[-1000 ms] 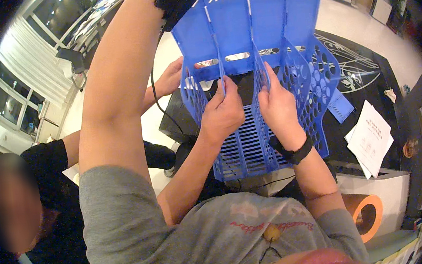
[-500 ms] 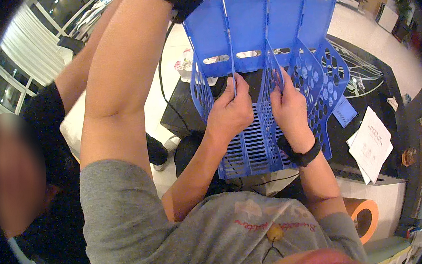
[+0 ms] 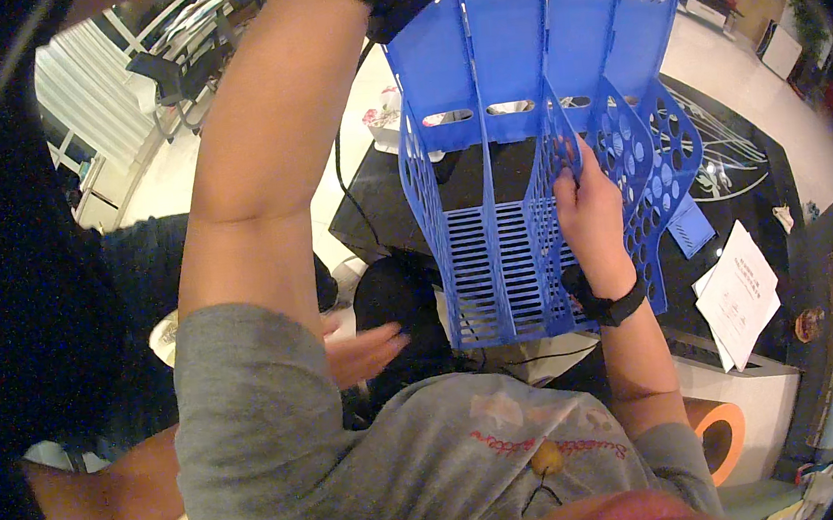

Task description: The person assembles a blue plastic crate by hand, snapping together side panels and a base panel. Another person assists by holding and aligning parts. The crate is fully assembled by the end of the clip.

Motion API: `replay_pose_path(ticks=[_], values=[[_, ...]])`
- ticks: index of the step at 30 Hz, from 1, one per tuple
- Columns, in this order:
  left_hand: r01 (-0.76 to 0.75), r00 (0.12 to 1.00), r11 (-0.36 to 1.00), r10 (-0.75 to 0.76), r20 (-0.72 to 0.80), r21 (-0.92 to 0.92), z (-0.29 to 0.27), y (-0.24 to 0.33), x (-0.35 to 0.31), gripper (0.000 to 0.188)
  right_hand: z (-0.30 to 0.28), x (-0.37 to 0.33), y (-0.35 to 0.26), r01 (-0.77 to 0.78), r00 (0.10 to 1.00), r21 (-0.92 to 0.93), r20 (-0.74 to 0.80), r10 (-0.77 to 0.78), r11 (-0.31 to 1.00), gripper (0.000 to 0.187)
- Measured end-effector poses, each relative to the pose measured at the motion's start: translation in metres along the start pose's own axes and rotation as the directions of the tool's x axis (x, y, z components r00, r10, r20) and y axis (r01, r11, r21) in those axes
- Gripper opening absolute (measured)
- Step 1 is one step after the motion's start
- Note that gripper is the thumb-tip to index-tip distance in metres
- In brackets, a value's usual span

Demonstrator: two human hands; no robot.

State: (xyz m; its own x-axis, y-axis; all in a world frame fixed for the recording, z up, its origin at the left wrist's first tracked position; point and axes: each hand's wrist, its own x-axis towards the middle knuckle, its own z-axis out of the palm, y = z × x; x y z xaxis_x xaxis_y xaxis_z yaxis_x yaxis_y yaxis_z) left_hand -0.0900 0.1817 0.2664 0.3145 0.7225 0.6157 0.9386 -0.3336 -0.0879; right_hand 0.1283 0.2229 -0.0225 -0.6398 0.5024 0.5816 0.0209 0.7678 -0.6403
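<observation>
A blue plastic file rack (image 3: 508, 64) with several compartments, slotted and round-holed panels, stands tilted in front of me. My right hand (image 3: 590, 207), with a black band at the wrist, is closed around one of its inner dividers, thumb on the near side. My left arm reaches up to the rack's upper left corner. A black band (image 3: 399, 2) wraps that wrist, and the hand itself is lost behind it and the top edge. Below the rack's left side, another person's hand (image 3: 370, 351) is held out with fingers extended, touching no part of the rack.
The rack is over a dark table (image 3: 767, 195) with a white line pattern. On its right lie a small blue plastic piece (image 3: 691, 228) and white printed sheets (image 3: 737, 296). An orange roll (image 3: 719, 437) lies lower right. A black cable (image 3: 341, 168) hangs beside my left forearm.
The other person's hand has let go of a left divider and drawn back to the lower left, and that person has leaned down. My right hand keeps its grip. The view has shifted slightly.
</observation>
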Motion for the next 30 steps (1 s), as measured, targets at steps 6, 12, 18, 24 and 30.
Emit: replay_pose_path(ticks=[6,12,18,24,30], values=[[0.104,0.956,0.891,-0.212,0.203,0.443,0.009,0.039,-0.015,0.041,0.000,-0.001,-0.001,0.063,0.997,-0.003,-0.046,-0.063,0.998,0.045],[-0.070,0.969,0.946,-0.011,0.246,0.317,0.017,0.046,-0.011,0.037,0.004,-0.001,-0.001,0.066,0.998,0.042,-0.027,-0.065,0.997,0.052],[0.140,0.974,0.938,-0.188,0.127,0.316,0.019,0.045,-0.011,0.055,0.001,-0.003,-0.003,0.028,0.999,0.014,0.016,-0.029,1.000,0.053],[0.160,0.956,0.981,-0.182,0.230,0.113,0.033,0.044,0.005,0.052,0.004,-0.003,-0.001,0.039,0.999,0.053,0.017,-0.040,0.998,0.052],[0.161,0.986,0.985,-0.164,0.039,0.063,0.040,0.027,-0.004,0.057,0.009,-0.003,0.000,0.057,0.998,0.052,-0.021,-0.056,0.997,0.051]])
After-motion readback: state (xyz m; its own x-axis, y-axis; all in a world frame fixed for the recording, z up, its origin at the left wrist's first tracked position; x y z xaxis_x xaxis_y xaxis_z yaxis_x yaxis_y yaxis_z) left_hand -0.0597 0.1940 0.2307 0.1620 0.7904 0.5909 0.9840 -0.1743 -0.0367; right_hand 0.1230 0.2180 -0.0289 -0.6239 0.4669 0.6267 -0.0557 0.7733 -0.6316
